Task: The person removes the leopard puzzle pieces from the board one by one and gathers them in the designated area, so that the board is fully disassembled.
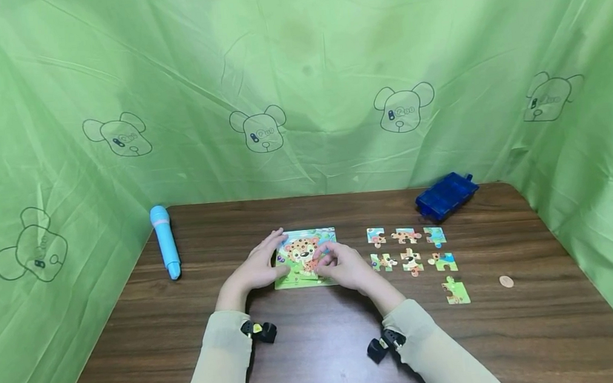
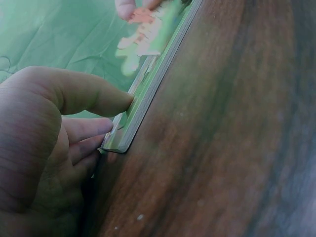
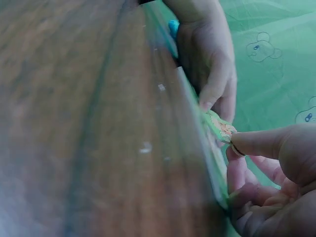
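Note:
A flat puzzle board (image 1: 321,234) with a cartoon leopard picture lies on the table between both hands. My left hand (image 1: 255,270) holds it at the left side, with the thumb on top near the front corner and the other fingers along the edge. My right hand (image 1: 350,268) pinches a green and orange jigsaw piece (image 3: 221,127) between thumb and fingers. In the left wrist view this piece is tilted close over the front part of the board. The right hand covers part of the board's right side in the head view.
Right of the board, several loose jigsaw pieces (image 1: 411,261) lie spread in rows. A blue translucent case (image 1: 446,196) stands at the back right, and a small round beige disc (image 1: 506,281) lies farther right. At the left is a blue toy microphone (image 1: 165,241). Green curtains (image 1: 314,154) surround the table.

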The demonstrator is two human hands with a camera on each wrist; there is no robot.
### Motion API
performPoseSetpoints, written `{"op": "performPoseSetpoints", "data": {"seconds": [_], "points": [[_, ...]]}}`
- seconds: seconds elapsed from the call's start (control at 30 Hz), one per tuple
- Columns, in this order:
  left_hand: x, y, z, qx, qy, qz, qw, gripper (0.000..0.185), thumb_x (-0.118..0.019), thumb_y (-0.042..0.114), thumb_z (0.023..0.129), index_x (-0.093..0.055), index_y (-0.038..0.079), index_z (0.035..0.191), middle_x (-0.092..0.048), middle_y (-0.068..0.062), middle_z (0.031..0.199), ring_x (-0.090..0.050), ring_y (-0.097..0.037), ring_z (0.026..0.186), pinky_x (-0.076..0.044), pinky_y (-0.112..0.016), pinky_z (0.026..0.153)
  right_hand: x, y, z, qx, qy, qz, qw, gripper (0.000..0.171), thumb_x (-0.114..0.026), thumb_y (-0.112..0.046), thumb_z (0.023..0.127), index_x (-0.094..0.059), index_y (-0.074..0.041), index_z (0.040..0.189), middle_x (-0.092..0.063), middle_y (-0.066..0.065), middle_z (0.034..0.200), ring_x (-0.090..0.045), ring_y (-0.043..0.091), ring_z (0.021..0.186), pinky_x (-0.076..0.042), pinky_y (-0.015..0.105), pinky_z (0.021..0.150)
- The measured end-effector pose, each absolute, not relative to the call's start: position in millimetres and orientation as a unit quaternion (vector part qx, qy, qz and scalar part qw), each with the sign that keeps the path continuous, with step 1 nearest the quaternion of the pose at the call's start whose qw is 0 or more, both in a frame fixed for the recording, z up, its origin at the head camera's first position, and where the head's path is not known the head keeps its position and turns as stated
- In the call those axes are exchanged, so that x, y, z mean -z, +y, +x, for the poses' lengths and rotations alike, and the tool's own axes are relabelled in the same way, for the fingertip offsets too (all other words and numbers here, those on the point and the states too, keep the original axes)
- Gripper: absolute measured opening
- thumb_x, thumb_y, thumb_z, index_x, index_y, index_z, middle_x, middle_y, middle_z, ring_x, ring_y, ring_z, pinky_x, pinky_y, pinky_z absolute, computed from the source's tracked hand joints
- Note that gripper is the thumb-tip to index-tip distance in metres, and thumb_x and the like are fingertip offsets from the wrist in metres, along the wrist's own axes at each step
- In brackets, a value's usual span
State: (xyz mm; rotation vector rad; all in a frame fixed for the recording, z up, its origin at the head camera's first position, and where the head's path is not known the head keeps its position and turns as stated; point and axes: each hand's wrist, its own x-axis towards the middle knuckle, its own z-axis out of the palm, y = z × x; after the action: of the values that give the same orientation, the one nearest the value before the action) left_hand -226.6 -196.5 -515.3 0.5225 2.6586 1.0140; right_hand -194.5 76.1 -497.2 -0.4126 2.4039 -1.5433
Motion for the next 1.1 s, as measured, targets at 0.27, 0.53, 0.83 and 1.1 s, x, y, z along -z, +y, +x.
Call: {"op": "performPoseSetpoints", "data": {"seconds": [0.27,0.53,0.83,1.1], "points": [[516.1,-195.8,-226.5,-0.349,0.911,0.175,0.129,0.085,-0.072,0.026,0.095,-0.037,0.013,0.171,-0.017,-0.004,0.183,-0.013,-0.034,0.168,-0.016,-0.071,0.129,477.3,86.0,-195.2,0.519,0.834,-0.159,0.102,0.027,-0.078,-0.009,0.099,-0.074,-0.012,0.126,-0.079,0.007,0.102,-0.074,0.027,0.084,-0.057,0.033,0.07],[514.5,-194.9,-225.8,-0.353,0.911,0.173,0.127,0.085,-0.072,0.027,0.094,-0.038,0.013,0.171,-0.018,-0.003,0.183,-0.014,-0.036,0.168,-0.016,-0.072,0.129,459.0,108.5,-193.2,0.495,0.845,-0.186,0.081,0.027,-0.079,-0.016,0.1,-0.077,-0.016,0.127,-0.077,-0.001,0.101,-0.07,0.015,0.085,-0.059,0.038,0.08],[515.3,-194.8,-225.4,-0.349,0.913,0.174,0.122,0.085,-0.072,0.028,0.094,-0.039,0.012,0.17,-0.019,-0.005,0.183,-0.014,-0.036,0.168,-0.016,-0.071,0.129,439.9,163.1,-187.3,0.437,0.873,-0.211,0.044,0.016,-0.079,-0.023,0.103,-0.077,-0.019,0.119,-0.077,-0.008,0.095,-0.071,0.014,0.085,-0.059,0.035,0.076],[517.7,-195.0,-226.2,-0.349,0.914,0.169,0.121,0.085,-0.072,0.027,0.093,-0.039,0.013,0.171,-0.018,-0.004,0.183,-0.015,-0.037,0.168,-0.017,-0.073,0.128,431.5,216.7,-181.9,0.438,0.863,-0.248,0.038,0.015,-0.08,-0.018,0.103,-0.077,-0.019,0.117,-0.078,-0.008,0.095,-0.071,0.015,0.082,-0.057,0.031,0.07]]}}
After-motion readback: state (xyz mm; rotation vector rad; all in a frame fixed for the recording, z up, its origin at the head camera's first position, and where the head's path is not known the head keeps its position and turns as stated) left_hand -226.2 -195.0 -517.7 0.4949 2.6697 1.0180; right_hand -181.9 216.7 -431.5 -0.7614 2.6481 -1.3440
